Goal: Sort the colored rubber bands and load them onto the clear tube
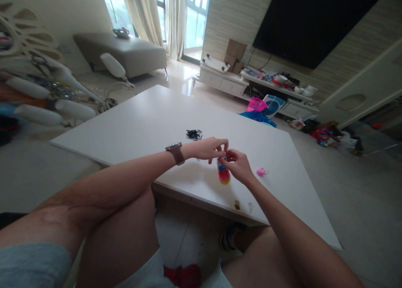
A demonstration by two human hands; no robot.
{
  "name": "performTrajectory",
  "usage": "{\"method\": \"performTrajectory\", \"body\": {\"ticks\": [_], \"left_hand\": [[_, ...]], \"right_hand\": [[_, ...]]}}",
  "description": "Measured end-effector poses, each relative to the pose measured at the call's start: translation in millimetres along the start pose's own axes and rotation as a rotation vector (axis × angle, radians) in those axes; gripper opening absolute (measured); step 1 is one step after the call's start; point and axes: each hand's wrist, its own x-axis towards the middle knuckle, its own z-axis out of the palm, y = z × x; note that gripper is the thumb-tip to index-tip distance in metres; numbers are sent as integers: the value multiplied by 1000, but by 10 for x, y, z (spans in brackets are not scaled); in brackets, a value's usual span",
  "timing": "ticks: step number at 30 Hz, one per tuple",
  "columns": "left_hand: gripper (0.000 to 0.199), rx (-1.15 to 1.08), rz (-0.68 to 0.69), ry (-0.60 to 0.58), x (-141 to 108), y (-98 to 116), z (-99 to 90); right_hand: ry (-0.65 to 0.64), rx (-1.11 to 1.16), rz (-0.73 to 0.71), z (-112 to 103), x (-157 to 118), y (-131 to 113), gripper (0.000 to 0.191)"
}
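A small multicoloured container (224, 177), banded blue, red-pink and yellow, stands upright on the white table near its front edge. My right hand (240, 165) is closed around its upper part, with thumb and fingers at the top. My left hand (209, 148), with a brown-strapped watch at the wrist, reaches over from the left. Its fingers are bent and pinched at the container's top; what lies between them is hidden. Beyond my left hand is a pile of small black strips (194, 134). A small pink object with a loop (261, 172) lies to the right.
The white table (150, 116) spans the middle. Near its front edge lie a small yellow-and-dark figure (237, 204) and a small clear piece (250, 207). Past the far edge are a pink basket (256, 104) and blue plastic (259, 118). White lamp shades (77, 109) stand at left.
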Motion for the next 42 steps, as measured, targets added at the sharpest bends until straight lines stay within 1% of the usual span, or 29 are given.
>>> {"method": "performTrajectory", "body": {"ticks": [3, 5, 10, 12, 15, 18, 21, 26, 28, 30, 31, 33, 34, 36, 38, 40, 42], "left_hand": [[21, 11, 16, 49, 2, -11, -18], [24, -25, -7, 36, -7, 6, -38], [33, -59, -144, -181, -49, 97, -37], [37, -63, -173, -226, -53, 122, -12], [40, -86, -179, -244, -39, 133, 9], [31, -74, -142, -182, -26, 120, -21], [20, -58, -88, -60, -25, 88, -73], [21, -70, -22, 118, -15, 17, -147], [21, -57, 7, 215, 4, -60, -202], [22, -8, 2, 270, 23, -210, -267], [25, 39, -21, 243, 28, -313, -295], [35, 203, -94, 106, 30, -561, -321], [45, 295, -129, 50, 27, -691, -314], [67, 418, -199, -53, 21, -927, -267], [80, 490, -230, -97, 26, -1097, -193], [80, 547, -222, -99, 44, -1194, -124], [68, 578, -193, -88, 66, -1234, -79]], "right_hand": [[4, 22, 34, -3, -9, 1, 21], [4, 42, 41, -11, -10, 4, 22], [-20, 30, -11, -20, -23, 13, 21], [-21, -8, -35, -15, -34, 20, 20], [-14, -34, -50, -10, -40, 25, 19], [14, -29, -46, -16, -27, 9, 20], [40, -44, -32, -21, -14, -25, 24], [44, -59, -19, -21, -13, -47, 30], [67, -74, -12, -27, -13, -40, 31], [96, -94, -3, -37, -10, -28, 31], [107, -103, 0, -43, -8, -21, 30], [118, -118, 6, -52, -5, -6, 30], [120, -123, 8, -55, -4, 1, 30], [121, -132, 12, -59, -4, 12, 30], [120, -140, 12, -66, -6, 16, 30], [121, -145, 11, -77, -10, 12, 30], [122, -148, 10, -91, -14, 3, 31]]}}
